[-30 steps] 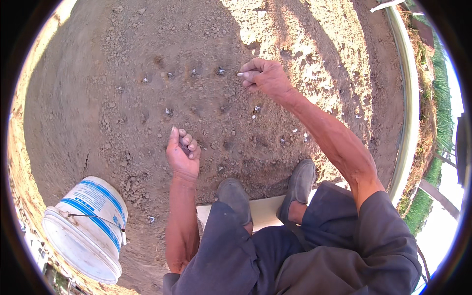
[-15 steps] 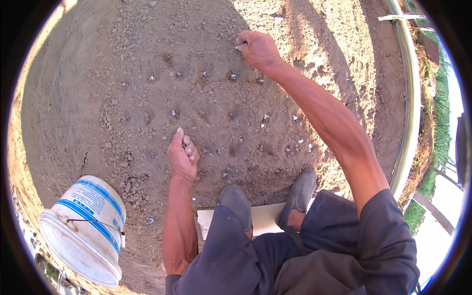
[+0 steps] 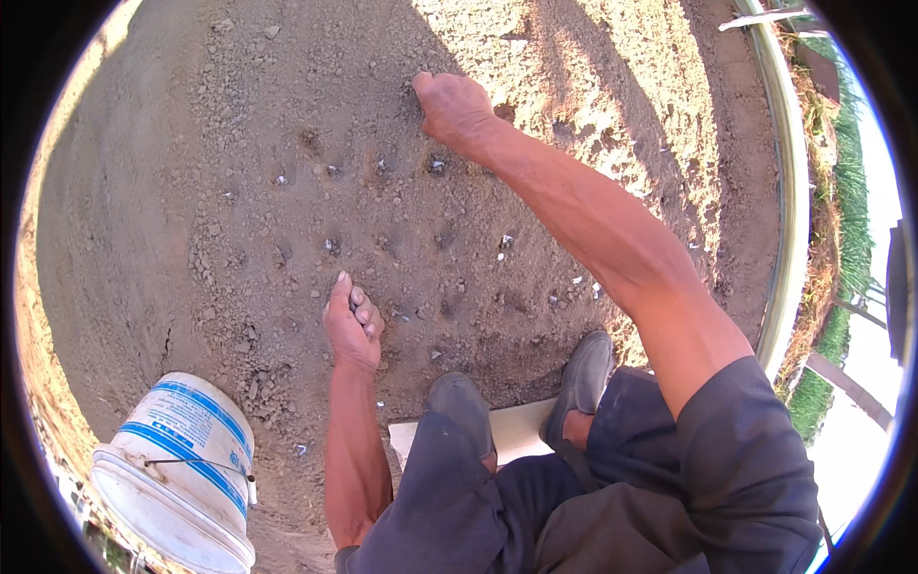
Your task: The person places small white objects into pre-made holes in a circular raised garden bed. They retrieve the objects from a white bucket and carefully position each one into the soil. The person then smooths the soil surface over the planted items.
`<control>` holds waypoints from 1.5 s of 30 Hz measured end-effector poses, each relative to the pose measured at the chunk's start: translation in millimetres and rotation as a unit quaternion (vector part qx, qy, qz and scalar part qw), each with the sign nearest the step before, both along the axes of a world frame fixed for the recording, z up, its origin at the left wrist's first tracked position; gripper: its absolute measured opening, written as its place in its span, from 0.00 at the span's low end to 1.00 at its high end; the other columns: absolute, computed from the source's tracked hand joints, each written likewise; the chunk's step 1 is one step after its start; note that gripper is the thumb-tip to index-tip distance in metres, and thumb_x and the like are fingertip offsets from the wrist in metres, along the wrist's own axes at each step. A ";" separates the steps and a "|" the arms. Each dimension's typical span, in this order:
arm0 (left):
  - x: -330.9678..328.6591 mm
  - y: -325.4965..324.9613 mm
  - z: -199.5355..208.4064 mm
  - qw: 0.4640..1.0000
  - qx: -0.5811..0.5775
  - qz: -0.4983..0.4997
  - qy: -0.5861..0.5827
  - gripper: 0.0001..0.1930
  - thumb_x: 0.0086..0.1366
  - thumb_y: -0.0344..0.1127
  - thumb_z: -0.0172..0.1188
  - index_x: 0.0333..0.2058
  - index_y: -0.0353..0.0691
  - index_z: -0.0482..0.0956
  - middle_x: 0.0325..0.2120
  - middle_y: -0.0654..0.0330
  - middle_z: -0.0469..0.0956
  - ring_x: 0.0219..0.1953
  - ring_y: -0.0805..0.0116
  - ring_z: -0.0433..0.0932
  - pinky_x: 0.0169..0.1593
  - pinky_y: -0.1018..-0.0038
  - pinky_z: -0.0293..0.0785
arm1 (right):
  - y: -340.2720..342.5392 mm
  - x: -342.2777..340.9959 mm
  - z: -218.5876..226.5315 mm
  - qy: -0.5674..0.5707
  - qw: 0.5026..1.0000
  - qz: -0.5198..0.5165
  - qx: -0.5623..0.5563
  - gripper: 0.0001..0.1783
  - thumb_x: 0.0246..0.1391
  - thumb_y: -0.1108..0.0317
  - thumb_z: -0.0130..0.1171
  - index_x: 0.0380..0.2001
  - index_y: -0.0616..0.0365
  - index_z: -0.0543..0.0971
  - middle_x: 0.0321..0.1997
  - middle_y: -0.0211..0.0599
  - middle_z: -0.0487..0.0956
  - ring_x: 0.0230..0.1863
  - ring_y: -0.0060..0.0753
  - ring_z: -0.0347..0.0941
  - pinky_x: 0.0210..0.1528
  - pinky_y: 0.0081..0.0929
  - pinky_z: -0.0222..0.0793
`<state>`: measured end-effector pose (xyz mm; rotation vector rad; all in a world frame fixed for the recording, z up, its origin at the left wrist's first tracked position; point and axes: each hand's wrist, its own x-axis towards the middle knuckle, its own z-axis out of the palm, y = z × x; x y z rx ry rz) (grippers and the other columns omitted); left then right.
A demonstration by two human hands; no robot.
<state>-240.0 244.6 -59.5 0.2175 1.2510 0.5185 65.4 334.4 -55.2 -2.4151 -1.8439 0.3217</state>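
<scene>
My right hand point(image 3: 451, 107) reaches far forward over the brown soil point(image 3: 115, 258), beyond a row of shallow pits. Its thumb and fingers are pinched together close to the ground; whatever sits between the fingertips is hidden. Nearer to me, my left hand point(image 3: 353, 323) hovers over the soil with fingers curled into the palm and the thumb on top. Its contents cannot be made out. Small whitish bits lie in or beside several pits, such as a pale bit point(image 3: 437, 165) below my right hand and another pale bit point(image 3: 331, 245) just beyond my left thumb.
A white bucket with blue bands point(image 3: 182, 450) and a wire handle leans at the lower left. Under my dark shoes point(image 3: 460, 407) is a pale board point(image 3: 521, 429). A pale curved rail point(image 3: 796, 210) borders the soil on the right, with green grass point(image 3: 851, 201) outside it.
My right hand has moved left and slightly farther away; the small pale thing seen at its fingertips is now out of sight. My left hand stays nearly in place. The view has shifted slightly.
</scene>
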 end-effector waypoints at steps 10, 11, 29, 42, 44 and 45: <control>2.1 1.3 -1.7 1.000 0.006 -0.008 0.002 0.19 0.67 0.51 0.55 0.21 0.50 0.64 0.10 0.72 0.60 0.09 0.81 0.57 0.12 0.81 0.51 | -72.1 73.3 7.1 0.164 0.972 -0.114 0.121 0.09 0.54 0.71 0.51 0.31 0.60 0.80 0.26 0.50 0.80 0.30 0.47 0.79 0.38 0.40 0.76; 0.2 0.0 -2.5 1.000 0.008 -0.012 -0.002 0.19 0.67 0.51 0.55 0.21 0.50 0.64 0.10 0.72 0.60 0.09 0.81 0.57 0.12 0.82 0.51 | -75.6 73.1 3.2 0.152 0.977 -0.093 0.119 0.09 0.53 0.71 0.51 0.32 0.59 0.81 0.27 0.50 0.80 0.31 0.48 0.79 0.39 0.40 0.76; -1.0 0.0 -2.9 1.000 0.008 -0.011 0.003 0.19 0.68 0.51 0.55 0.22 0.49 0.64 0.12 0.72 0.60 0.10 0.82 0.58 0.12 0.83 0.53 | -60.0 71.6 4.4 0.017 0.998 0.066 -0.007 0.11 0.60 0.73 0.45 0.26 0.67 0.72 0.28 0.52 0.74 0.29 0.46 0.74 0.33 0.38 0.75; -1.8 0.2 -6.0 1.000 0.000 -0.008 -0.005 0.18 0.67 0.50 0.57 0.22 0.49 0.65 0.12 0.72 0.61 0.11 0.82 0.60 0.12 0.83 0.55 | -68.6 71.9 -11.5 -0.030 0.994 0.083 0.059 0.02 0.54 0.76 0.45 0.31 0.64 0.66 0.30 0.52 0.71 0.29 0.54 0.74 0.31 0.43 0.74; -2.4 0.0 -6.7 1.000 0.002 -0.009 -0.004 0.18 0.67 0.50 0.57 0.22 0.49 0.65 0.12 0.72 0.62 0.11 0.82 0.61 0.12 0.83 0.56 | -69.5 72.3 -11.5 -0.019 0.995 0.072 0.071 0.02 0.54 0.76 0.46 0.31 0.63 0.66 0.30 0.52 0.72 0.30 0.54 0.74 0.32 0.44 0.74; -3.1 0.0 -6.4 1.000 0.003 -0.009 -0.003 0.18 0.67 0.50 0.57 0.22 0.49 0.65 0.12 0.72 0.62 0.11 0.82 0.61 0.12 0.83 0.56 | -70.4 72.5 -10.5 -0.010 0.995 0.062 0.082 0.02 0.55 0.75 0.46 0.31 0.64 0.67 0.30 0.52 0.72 0.30 0.53 0.74 0.32 0.44 0.74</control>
